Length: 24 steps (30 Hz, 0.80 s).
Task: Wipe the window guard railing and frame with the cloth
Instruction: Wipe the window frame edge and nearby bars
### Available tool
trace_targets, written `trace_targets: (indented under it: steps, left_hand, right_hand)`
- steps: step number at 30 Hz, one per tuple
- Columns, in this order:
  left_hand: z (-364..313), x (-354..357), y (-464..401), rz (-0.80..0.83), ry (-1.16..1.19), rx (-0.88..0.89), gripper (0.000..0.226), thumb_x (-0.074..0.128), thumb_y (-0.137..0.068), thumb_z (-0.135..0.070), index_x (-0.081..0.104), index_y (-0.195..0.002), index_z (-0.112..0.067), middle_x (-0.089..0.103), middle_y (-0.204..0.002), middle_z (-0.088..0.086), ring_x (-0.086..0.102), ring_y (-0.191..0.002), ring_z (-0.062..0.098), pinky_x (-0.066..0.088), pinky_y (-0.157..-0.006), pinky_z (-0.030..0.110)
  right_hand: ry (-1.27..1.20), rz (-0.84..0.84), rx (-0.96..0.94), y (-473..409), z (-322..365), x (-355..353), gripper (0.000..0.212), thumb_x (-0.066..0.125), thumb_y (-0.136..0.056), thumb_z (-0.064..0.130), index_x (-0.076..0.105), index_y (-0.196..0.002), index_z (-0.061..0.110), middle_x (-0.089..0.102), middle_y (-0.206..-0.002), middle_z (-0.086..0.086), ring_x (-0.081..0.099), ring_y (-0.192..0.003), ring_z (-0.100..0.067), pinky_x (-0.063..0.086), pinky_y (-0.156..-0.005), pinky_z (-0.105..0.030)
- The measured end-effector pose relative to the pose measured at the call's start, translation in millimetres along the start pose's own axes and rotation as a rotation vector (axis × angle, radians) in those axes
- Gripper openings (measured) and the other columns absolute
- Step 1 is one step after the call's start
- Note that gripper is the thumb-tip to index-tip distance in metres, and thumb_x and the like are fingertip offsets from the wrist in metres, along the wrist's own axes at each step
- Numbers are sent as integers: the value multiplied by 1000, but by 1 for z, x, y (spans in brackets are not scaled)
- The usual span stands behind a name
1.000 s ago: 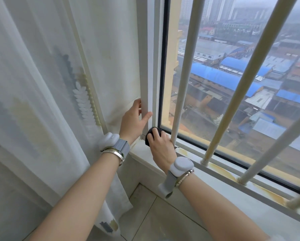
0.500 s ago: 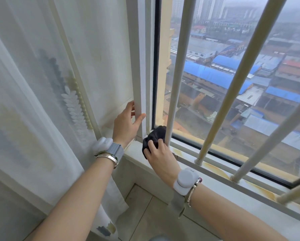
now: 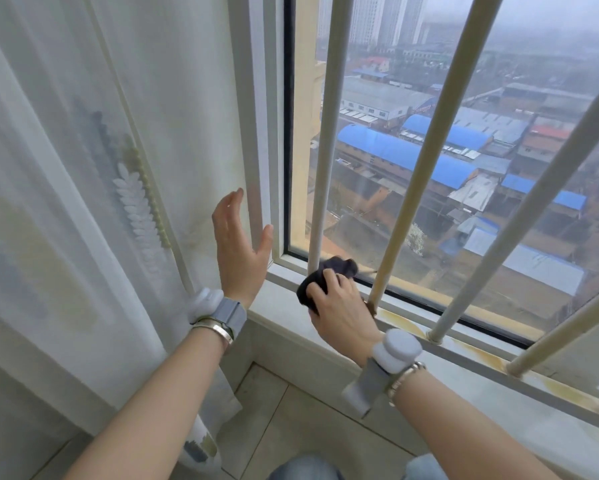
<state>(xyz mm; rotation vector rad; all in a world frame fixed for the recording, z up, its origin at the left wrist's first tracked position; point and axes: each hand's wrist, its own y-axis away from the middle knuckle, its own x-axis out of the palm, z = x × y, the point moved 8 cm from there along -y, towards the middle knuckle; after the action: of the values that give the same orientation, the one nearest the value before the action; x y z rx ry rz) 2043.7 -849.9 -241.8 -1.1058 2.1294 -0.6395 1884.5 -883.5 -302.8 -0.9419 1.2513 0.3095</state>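
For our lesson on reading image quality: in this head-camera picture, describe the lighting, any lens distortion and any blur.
Head view: soft, overcast daylight comes through the glass, with no hard shadows; the distant towers fade into haze. The wide lens splays the guard bars outward like a fan. The dark cloth under the right hand looks slightly smeared, while the open left hand stays sharp.
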Motion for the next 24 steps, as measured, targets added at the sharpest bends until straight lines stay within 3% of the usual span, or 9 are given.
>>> trace_targets:
  steps: [3, 5, 7, 10, 14, 18, 20, 24]
  left_hand:
    - [5, 1, -9, 58, 77, -122, 64, 58, -90, -23, 24, -143, -15, 34, -141, 3, 42, -120, 8, 29, -88, -1]
    - [8, 6, -16, 119, 98, -169, 65, 57, -91, -26, 21, -145, -19, 36, -142, -2, 43, -120, 6, 28, -84, -1]
    - [6, 8, -22, 169, 112, -191, 66, 57, -91, -28, 20, -145, -22, 40, -141, -5, 45, -117, 5, 32, -87, 6]
    - [4, 8, -30, 189, 69, -188, 59, 56, -92, -26, 26, -143, -22, 51, -133, -3, 52, -113, 11, 38, -89, 18]
    - [-6, 4, -34, 196, 37, -152, 57, 56, -91, -21, 28, -141, -20, 53, -130, 1, 54, -112, 16, 38, -89, 19]
    - [-24, -7, -48, 162, 81, -103, 65, 59, -89, -25, 23, -144, -23, 46, -138, -1, 49, -118, 13, 38, -89, 17]
    - [-32, -10, -56, 148, 84, -81, 66, 58, -90, -26, 20, -145, -25, 44, -139, -1, 49, -119, 14, 37, -91, 18]
    - [-38, -9, -68, 183, 95, -104, 69, 53, -93, -30, 10, -147, -30, 43, -142, 4, 46, -125, 20, 38, -101, 29]
  right_hand:
    - [169, 94, -118, 8, 2, 21, 24, 52, -68, -5, 55, -88, 8, 52, -91, -16, 49, -67, -32, 40, -54, -37]
    - [260, 101, -162, 19, 1, 14, 30, 32, -69, -7, 56, -80, 7, 51, -84, -17, 47, -62, -29, 32, -50, -35]
    - [239, 54, -122, 20, -1, -1, 34, 27, -64, -6, 57, -71, 8, 51, -75, -15, 43, -53, -25, 25, -47, -31]
    - [173, 18, -110, 8, -1, -2, 28, 50, -56, -8, 56, -75, 11, 51, -74, -12, 39, -51, -24, 25, -46, -29]
    - [-34, -9, -58, -3, -7, -13, 50, 72, -55, -9, 56, -93, 17, 52, -83, -8, 47, -63, -26, 33, -40, -29]
    - [-241, -222, -33, -14, -9, -83, 64, 71, -73, -2, 40, -122, 24, 55, -105, -9, 53, -86, -29, 53, -65, -41]
    - [-295, -383, -42, -23, -10, -126, 63, 72, -74, -1, 41, -124, 22, 54, -109, -14, 54, -92, -33, 51, -73, -41]
    - [-214, -583, -115, -47, -1, -187, 55, 71, -79, 6, 47, -127, 20, 49, -110, -20, 51, -95, -35, 48, -75, -37]
